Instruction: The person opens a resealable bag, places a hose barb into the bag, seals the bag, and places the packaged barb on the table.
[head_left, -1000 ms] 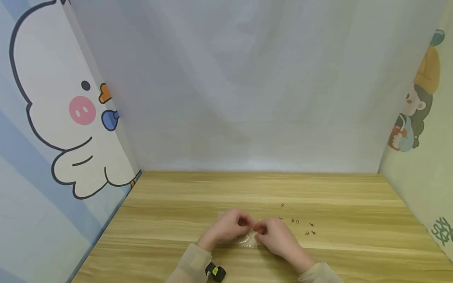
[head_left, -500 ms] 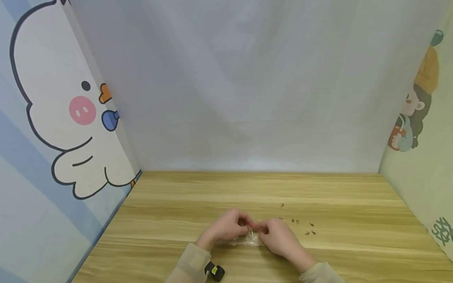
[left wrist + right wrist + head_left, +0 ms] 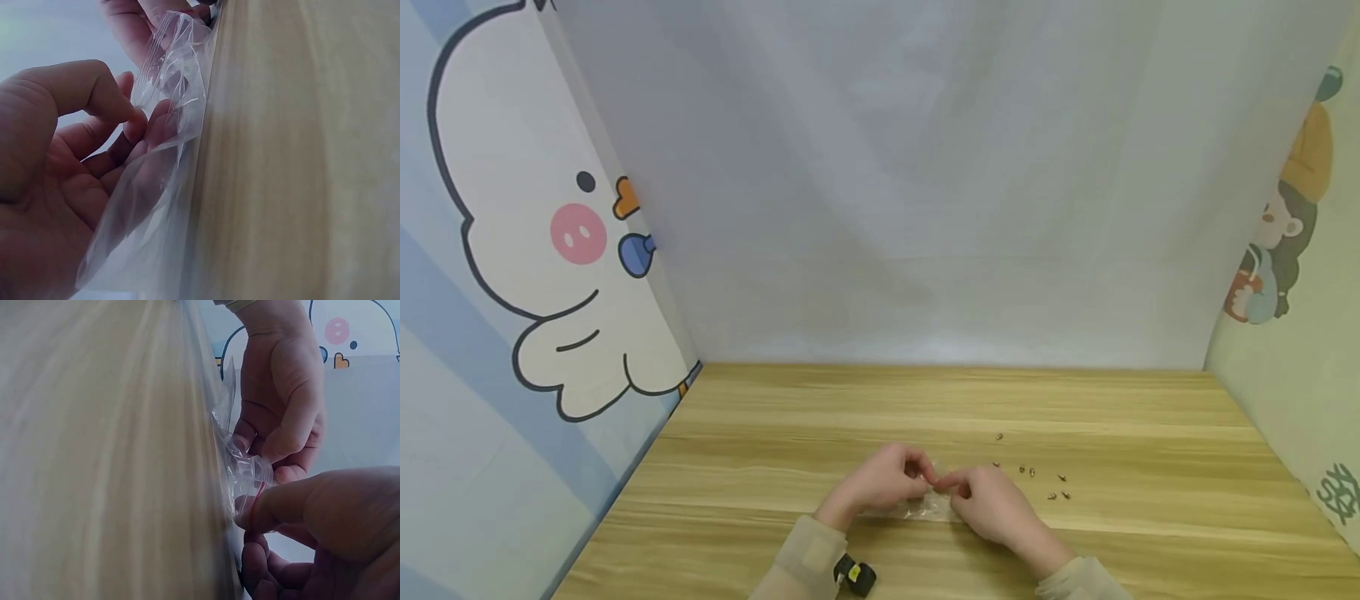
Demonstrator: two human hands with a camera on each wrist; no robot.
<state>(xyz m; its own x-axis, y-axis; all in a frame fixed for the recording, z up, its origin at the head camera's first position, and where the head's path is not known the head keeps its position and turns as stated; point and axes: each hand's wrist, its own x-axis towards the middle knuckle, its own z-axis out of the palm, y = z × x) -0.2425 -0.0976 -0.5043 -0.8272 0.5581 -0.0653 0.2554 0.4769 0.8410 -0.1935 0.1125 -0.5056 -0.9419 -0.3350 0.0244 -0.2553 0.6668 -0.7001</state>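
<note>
A clear plastic zip bag (image 3: 928,507) lies low over the table between both hands, its film crinkled. My left hand (image 3: 887,482) pinches the bag's edge between thumb and fingers; in the left wrist view the film of the bag (image 3: 147,187) hangs across those fingers. At the other end of the same edge, my right hand (image 3: 991,502) pinches the bag near its red line, seen in the right wrist view beside the thumb (image 3: 275,506). The two hands' fingertips nearly meet. Whether the bag holds anything, I cannot tell.
Several small metal pieces (image 3: 1032,472) lie scattered on the wooden table (image 3: 775,408) to the right of the hands, too small to identify. A black device (image 3: 856,576) sits by the left wrist. A pale sheet (image 3: 925,208) closes off the back.
The bag between the hands has shifted and creased differently. My right index finger now reaches straighter toward the left fingertips. Both hands stay in nearly the same place.
</note>
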